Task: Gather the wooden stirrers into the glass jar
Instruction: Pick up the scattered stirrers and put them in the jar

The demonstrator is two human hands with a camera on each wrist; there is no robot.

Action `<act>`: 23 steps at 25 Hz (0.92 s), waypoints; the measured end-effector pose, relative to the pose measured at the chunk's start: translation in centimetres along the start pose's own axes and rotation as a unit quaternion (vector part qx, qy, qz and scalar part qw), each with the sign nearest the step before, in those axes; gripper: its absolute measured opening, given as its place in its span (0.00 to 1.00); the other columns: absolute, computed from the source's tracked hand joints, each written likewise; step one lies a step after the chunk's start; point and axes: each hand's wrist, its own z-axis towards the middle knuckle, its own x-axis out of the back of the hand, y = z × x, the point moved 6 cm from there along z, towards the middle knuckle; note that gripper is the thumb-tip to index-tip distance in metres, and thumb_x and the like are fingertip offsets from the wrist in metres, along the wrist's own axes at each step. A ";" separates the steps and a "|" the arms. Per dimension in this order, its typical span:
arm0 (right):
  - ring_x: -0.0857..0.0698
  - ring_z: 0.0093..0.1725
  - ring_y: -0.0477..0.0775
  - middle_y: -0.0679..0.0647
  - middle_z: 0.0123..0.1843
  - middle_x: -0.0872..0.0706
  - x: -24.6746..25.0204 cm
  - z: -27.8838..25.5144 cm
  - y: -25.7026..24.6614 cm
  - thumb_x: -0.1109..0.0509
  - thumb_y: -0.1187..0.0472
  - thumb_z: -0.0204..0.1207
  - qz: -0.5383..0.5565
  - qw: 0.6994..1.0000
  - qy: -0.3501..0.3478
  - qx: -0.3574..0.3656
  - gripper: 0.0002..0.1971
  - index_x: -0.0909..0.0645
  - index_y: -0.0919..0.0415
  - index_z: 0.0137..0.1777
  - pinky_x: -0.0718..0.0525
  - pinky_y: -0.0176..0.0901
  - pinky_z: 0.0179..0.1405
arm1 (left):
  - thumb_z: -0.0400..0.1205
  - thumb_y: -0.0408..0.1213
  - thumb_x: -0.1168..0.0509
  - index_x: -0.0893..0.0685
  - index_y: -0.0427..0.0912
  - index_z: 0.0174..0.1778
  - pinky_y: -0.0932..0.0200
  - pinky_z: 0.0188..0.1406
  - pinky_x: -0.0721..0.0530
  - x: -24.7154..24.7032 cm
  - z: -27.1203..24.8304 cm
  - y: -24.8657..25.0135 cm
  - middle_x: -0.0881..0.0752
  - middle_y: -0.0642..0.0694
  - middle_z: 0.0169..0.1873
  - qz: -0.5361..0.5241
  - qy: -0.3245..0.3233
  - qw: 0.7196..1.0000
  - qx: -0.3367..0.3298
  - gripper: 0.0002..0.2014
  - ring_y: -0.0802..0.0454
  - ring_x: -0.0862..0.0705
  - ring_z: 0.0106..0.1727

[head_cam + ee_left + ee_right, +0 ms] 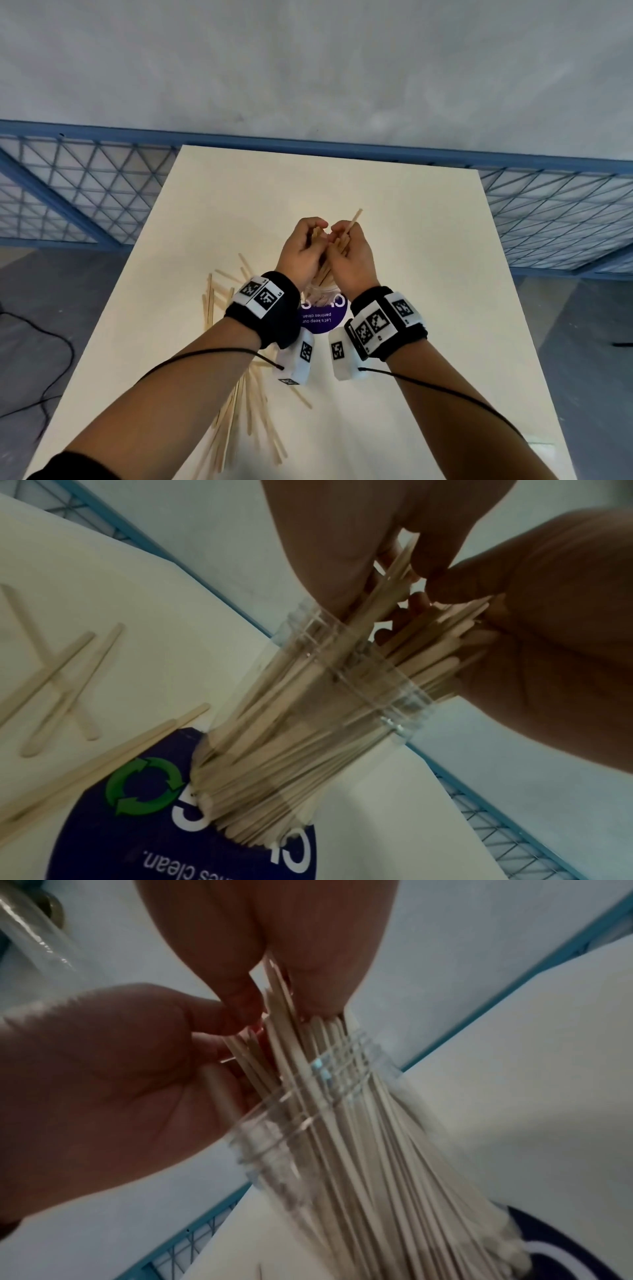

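Note:
A clear glass jar (342,696) stands on the white table, packed with a bundle of wooden stirrers (274,764) that fan out above its rim. In the head view the jar (320,291) shows only between my wrists. My left hand (303,240) and right hand (351,246) meet above the jar, both with fingers curled round the tops of the stirrers (337,245). One stirrer (354,219) sticks up past my right hand. Loose stirrers (217,301) lie to the left of the jar, and more (253,411) lie under my left forearm.
The jar sits on a round purple sticker (323,317) with white text and a green recycling mark (143,785). The white table (411,240) ends at a blue mesh fence (85,192) along its far edge. A black cable (51,342) lies on the floor at left.

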 end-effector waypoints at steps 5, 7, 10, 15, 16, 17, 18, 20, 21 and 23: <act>0.21 0.35 0.33 0.46 0.38 0.21 1.1 -0.3 -1.0 0.38 0.70 0.77 -0.042 0.996 0.039 0.072 0.10 0.25 0.63 0.58 0.25 0.18 0.36 | 0.82 0.29 0.39 0.19 0.44 0.52 0.79 0.37 0.24 0.8 -0.8 1.6 0.20 0.56 0.34 0.102 0.039 0.989 -0.095 0.08 0.71 0.20 0.33; 0.20 0.38 0.41 0.51 0.40 0.18 1.3 -0.2 -0.9 0.41 0.68 0.80 -0.089 0.992 0.035 0.085 0.08 0.22 0.66 0.55 0.23 0.25 0.39 | 0.81 0.28 0.39 0.15 0.37 0.53 0.81 0.37 0.24 0.9 -1.0 1.4 0.16 0.56 0.34 0.142 0.018 0.985 -0.100 0.10 0.74 0.19 0.33; 0.20 0.52 0.62 0.64 0.49 0.16 0.2 -0.5 0.1 0.48 0.65 0.80 -0.228 0.965 -0.015 0.126 0.15 0.20 0.68 0.54 0.20 0.50 0.53 | 0.81 0.27 0.41 0.15 0.30 0.45 0.62 0.36 0.26 -0.6 -1.5 0.2 0.20 0.50 0.26 0.277 -0.113 0.950 -0.086 0.09 0.60 0.22 0.29; 0.28 0.67 0.64 0.67 0.64 0.22 1.1 -1.9 0.7 0.44 0.45 0.71 -0.279 0.940 -0.008 0.196 0.31 0.26 0.68 0.66 0.28 0.54 0.68 | 0.81 0.42 0.44 0.16 0.35 0.57 0.66 0.53 0.26 0.4 -2.7 2.0 0.13 0.38 0.51 0.357 -0.083 0.908 -0.203 0.18 0.50 0.19 0.53; 0.31 0.72 0.63 0.67 0.70 0.26 1.3 -2.1 1.2 0.41 0.43 0.69 -0.265 0.944 -0.028 0.193 0.35 0.30 0.67 0.71 0.31 0.52 0.71 | 0.80 0.46 0.45 0.16 0.37 0.59 0.65 0.57 0.28 1.3 -2.9 2.1 0.15 0.39 0.55 0.365 -0.039 0.903 -0.224 0.21 0.50 0.21 0.57; 0.35 0.76 0.62 0.67 0.75 0.32 1.3 -2.2 1.9 0.38 0.42 0.68 -0.262 0.948 -0.060 0.171 0.39 0.36 0.67 0.75 0.35 0.51 0.74 | 0.78 0.49 0.45 0.17 0.39 0.61 0.63 0.60 0.29 2.3 -3.0 1.6 0.18 0.40 0.58 0.375 -0.011 0.900 -0.222 0.23 0.49 0.23 0.60; 0.39 0.79 0.61 0.65 0.79 0.37 1.2 -2.1 2.8 0.36 0.43 0.70 -0.264 0.950 -0.094 0.135 0.41 0.41 0.66 0.78 0.38 0.49 0.77 | 0.77 0.51 0.46 0.19 0.42 0.64 0.60 0.62 0.30 3.0 -3.1 0.9 0.20 0.41 0.60 0.391 -0.005 0.897 -0.205 0.25 0.47 0.25 0.63; 0.38 0.80 0.58 0.63 0.81 0.39 1.0 -1.4 4.0 0.35 0.50 0.76 -0.267 0.951 -0.138 0.076 0.38 0.48 0.64 0.80 0.35 0.52 0.79 | 0.74 0.53 0.46 0.21 0.46 0.66 0.55 0.63 0.29 3.6 -3.2 -0.7 0.23 0.41 0.63 0.426 -0.031 0.890 -0.159 0.27 0.45 0.27 0.64; 0.34 0.78 0.58 0.62 0.79 0.35 0.9 -1.0 4.0 0.36 0.53 0.78 -0.266 0.951 -0.146 0.066 0.36 0.48 0.63 0.80 0.31 0.53 0.77 | 0.74 0.53 0.45 0.19 0.46 0.64 0.51 0.62 0.26 3.7 -3.2 -1.0 0.22 0.41 0.61 0.439 -0.037 0.884 -0.155 0.26 0.43 0.25 0.62; 0.28 0.73 0.59 0.62 0.75 0.29 0.8 0.1 3.5 0.38 0.56 0.80 -0.273 0.949 -0.145 0.060 0.32 0.46 0.60 0.80 0.26 0.54 0.72 | 0.75 0.50 0.42 0.13 0.45 0.55 0.46 0.54 0.20 3.3 -3.1 -0.7 0.17 0.41 0.52 0.451 -0.030 0.872 -0.186 0.20 0.41 0.20 0.54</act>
